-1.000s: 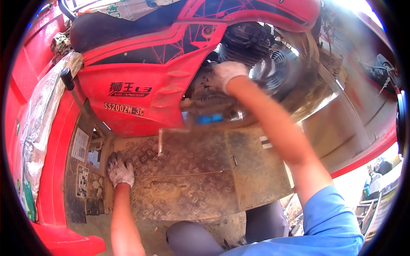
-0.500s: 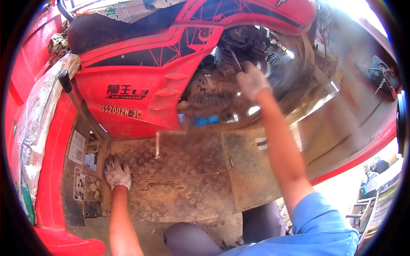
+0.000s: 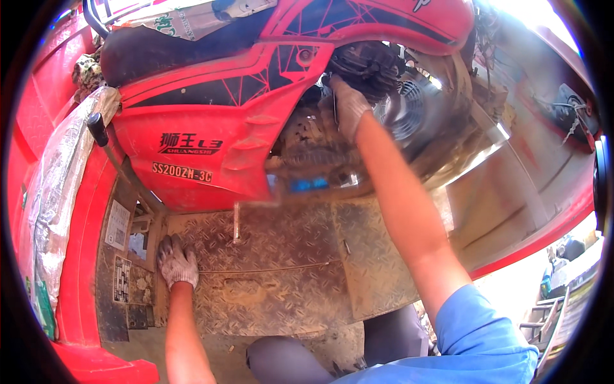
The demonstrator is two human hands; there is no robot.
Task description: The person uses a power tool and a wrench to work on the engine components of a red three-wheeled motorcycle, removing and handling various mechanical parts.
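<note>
My left hand (image 3: pixel 177 261), in a dirty white glove, rests flat on the dusty checker-plate floor (image 3: pixel 275 275) of a red three-wheeled vehicle. My right hand (image 3: pixel 347 105), also gloved, reaches up into the engine bay beside the black engine (image 3: pixel 368 64) and its round fan cover (image 3: pixel 409 112). The fingers curl against engine parts; whether they grip anything is hidden. The red side panel (image 3: pixel 211 141) stands just left of that hand.
A black seat (image 3: pixel 153 54) tops the red body. A black lever (image 3: pixel 99 128) stands at the left beside a plastic-wrapped red wall (image 3: pixel 54 192). A thin metal rod (image 3: pixel 236 221) stands on the floor plate. My knees (image 3: pixel 281 358) show at the bottom.
My right hand has moved up and left within the engine bay, from near the fan cover to deeper beside the engine. The left hand has stayed on the floor plate.
</note>
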